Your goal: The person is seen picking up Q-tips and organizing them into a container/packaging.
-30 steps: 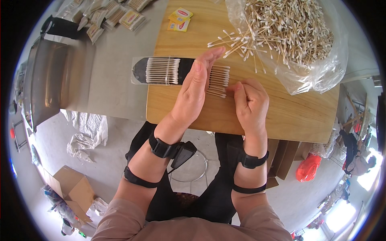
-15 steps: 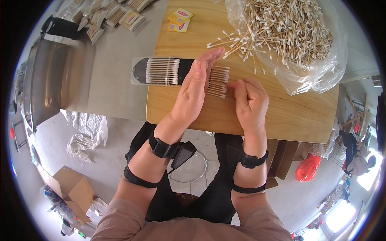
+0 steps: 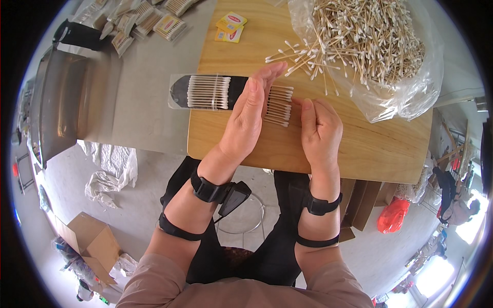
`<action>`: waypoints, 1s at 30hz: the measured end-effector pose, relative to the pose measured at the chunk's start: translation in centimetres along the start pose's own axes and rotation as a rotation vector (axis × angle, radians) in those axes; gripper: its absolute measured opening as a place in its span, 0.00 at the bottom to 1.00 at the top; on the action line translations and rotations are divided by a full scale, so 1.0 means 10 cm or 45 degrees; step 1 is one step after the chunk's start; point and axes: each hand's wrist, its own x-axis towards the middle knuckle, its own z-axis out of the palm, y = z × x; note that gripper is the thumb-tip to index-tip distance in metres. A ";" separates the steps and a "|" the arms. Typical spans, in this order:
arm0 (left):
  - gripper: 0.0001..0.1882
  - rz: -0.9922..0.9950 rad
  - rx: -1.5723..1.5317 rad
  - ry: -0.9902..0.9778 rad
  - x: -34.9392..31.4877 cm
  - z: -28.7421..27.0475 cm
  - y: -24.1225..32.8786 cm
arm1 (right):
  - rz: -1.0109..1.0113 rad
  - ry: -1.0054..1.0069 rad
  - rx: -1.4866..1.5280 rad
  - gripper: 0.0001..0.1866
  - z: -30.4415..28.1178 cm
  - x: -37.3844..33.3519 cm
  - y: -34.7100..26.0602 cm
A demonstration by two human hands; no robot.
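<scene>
My left hand (image 3: 245, 115) stands on its edge on the wooden table, fingers stretched out and together. Its palm side lies against a row of cotton swabs (image 3: 280, 106), covering their left ends. At the right ends of this row is my right hand (image 3: 323, 127), its fingers curled in and the index fingertip by the swab heads. Nothing shows in its grip. Left of my left hand lies a clear plastic sleeve (image 3: 173, 97) with a black insert (image 3: 236, 87), a neat stack of swabs (image 3: 208, 92) on it; the part behind my hand is hidden.
A clear bag (image 3: 398, 107) spills a large heap of loose swabs (image 3: 367, 41) at the far right. Small yellow cards (image 3: 231, 23) lie at the table's far left. Filled swab packs (image 3: 168, 26) and a brown translucent bin (image 3: 61, 97) are on the grey surface to the left.
My right hand's index fingertip has drawn slightly away from the swab ends, and those ends look a little more even. My left hand stays in place.
</scene>
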 end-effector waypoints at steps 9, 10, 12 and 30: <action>0.32 0.010 -0.035 0.003 0.00 0.01 0.01 | -0.056 0.011 -0.035 0.11 0.03 0.02 0.00; 0.32 0.011 -0.036 0.003 0.00 0.01 0.01 | -0.057 0.011 -0.036 0.11 0.02 0.02 0.00; 0.32 0.005 -0.013 -0.004 0.00 0.01 0.02 | -0.082 0.027 -0.110 0.07 0.02 0.02 0.00; 0.33 -0.019 -0.131 0.090 0.00 0.01 0.02 | -0.333 -0.280 -0.703 0.29 0.10 -0.11 -0.12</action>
